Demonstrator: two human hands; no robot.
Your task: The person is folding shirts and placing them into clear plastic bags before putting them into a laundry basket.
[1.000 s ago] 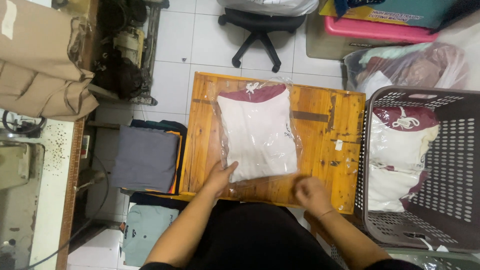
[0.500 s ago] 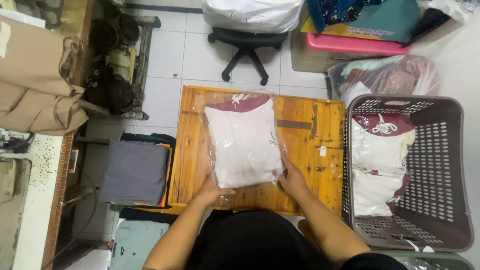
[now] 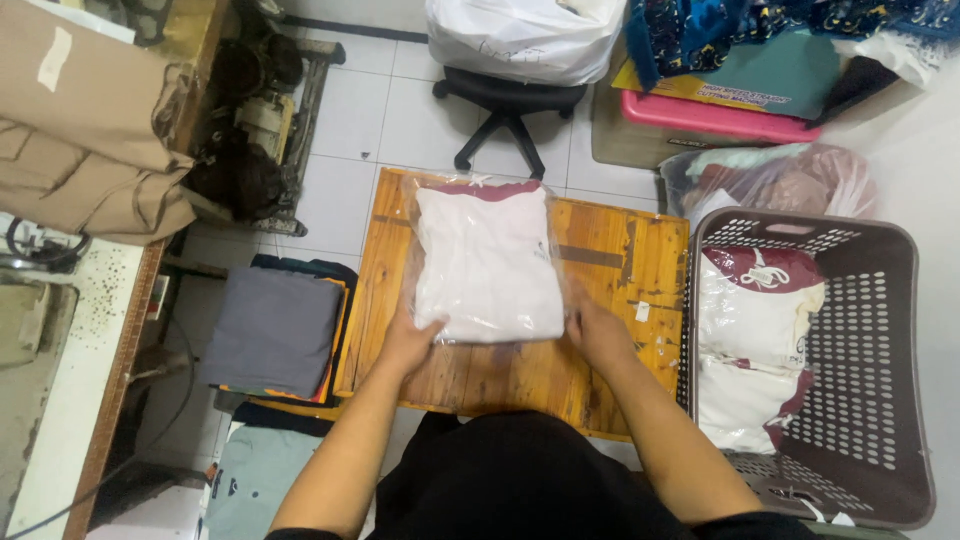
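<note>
A folded white garment with a maroon collar, sealed in a clear plastic bag (image 3: 488,258), lies on the small wooden table (image 3: 610,250). My left hand (image 3: 412,340) grips the bag's near left corner. My right hand (image 3: 592,328) holds its near right edge. Both hands press the bag's lower end against the tabletop.
A grey perforated laundry basket (image 3: 880,400) on the right holds more bagged white and maroon garments (image 3: 755,310). A stack of folded grey cloth (image 3: 275,330) sits left of the table. A black swivel chair (image 3: 505,110) stands behind, with a pink bin (image 3: 715,118) and fabric bags beyond.
My hands moved from the near edge of the tabletop onto the bag's lower corners. The view shifted and the bag's lower end now looks tucked and shorter.
</note>
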